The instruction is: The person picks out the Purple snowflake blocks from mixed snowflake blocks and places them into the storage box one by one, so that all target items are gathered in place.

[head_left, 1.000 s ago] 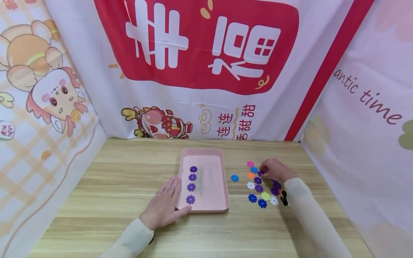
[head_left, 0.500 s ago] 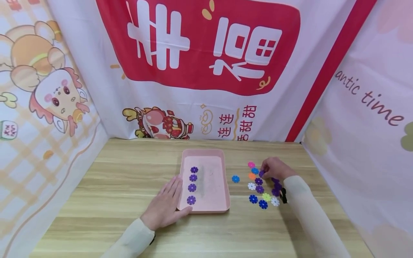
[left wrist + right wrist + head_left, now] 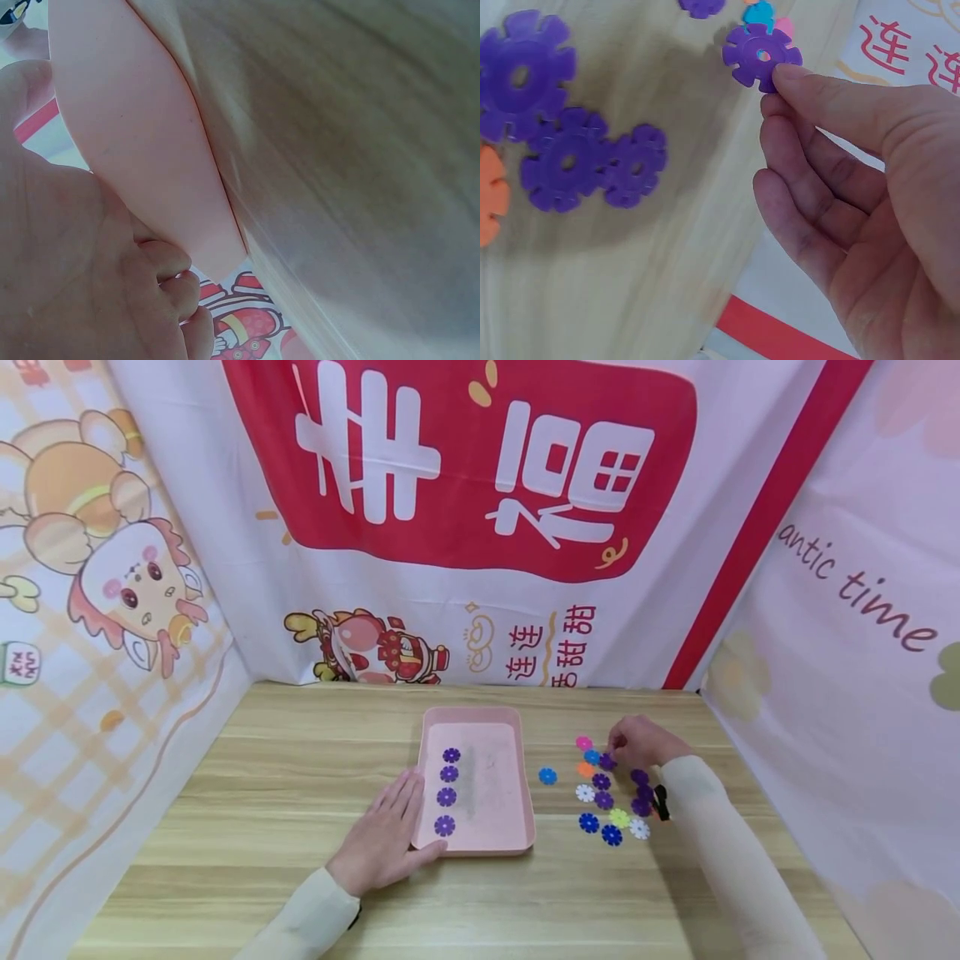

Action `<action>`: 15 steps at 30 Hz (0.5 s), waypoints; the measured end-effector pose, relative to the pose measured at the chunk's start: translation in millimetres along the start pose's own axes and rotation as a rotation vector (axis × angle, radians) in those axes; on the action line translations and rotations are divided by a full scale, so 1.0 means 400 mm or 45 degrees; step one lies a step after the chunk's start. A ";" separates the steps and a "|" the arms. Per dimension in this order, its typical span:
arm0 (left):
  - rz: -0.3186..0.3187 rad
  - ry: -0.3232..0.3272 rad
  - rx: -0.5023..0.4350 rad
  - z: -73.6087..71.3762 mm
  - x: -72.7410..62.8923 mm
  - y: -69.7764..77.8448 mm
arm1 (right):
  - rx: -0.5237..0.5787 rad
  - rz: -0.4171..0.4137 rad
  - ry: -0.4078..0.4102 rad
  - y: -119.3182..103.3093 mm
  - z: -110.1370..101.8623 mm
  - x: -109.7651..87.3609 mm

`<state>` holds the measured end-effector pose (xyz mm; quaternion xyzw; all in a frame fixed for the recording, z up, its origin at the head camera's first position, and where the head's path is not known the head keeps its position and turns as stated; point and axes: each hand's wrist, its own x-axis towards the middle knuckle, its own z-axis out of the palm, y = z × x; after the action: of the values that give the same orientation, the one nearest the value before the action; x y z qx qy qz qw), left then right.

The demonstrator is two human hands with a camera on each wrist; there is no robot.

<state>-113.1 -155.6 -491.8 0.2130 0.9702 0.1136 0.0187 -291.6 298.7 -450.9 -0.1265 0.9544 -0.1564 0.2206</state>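
Note:
In the head view, four-sided and shallow, a pink tray holds several purple notched plastic discs in a column along its left side. My left hand rests along the tray's left wall, fingers extended, thumb at the near left corner. The left wrist view shows its palm beside the tray wall. To the right of the tray, my right hand pinches a purple snowflake disc between thumb and index finger, above the loose discs. Its other fingers curl in toward the palm.
Loose discs in white, dark blue, yellow, orange and pink lie right of the tray. One light blue disc sits nearer the tray. Printed cloth hangs behind the wooden table.
My right hand has shifted slightly back and to the right with the purple disc in its pinch, uncovering more purple discs near its wrist. The left hand stays at the tray.

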 end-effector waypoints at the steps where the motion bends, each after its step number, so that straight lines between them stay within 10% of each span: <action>1: -0.001 -0.009 0.006 -0.001 0.001 0.001 | 0.000 0.000 -0.002 -0.004 -0.005 0.001; 15: -0.002 0.001 0.014 0.008 0.004 -0.003 | -0.124 -0.167 0.072 -0.092 -0.067 0.023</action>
<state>-114.8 -155.2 -495.1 0.2123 0.9710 0.1084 0.0173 -305.5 268.7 -418.6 -0.1950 0.9564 -0.1274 0.1764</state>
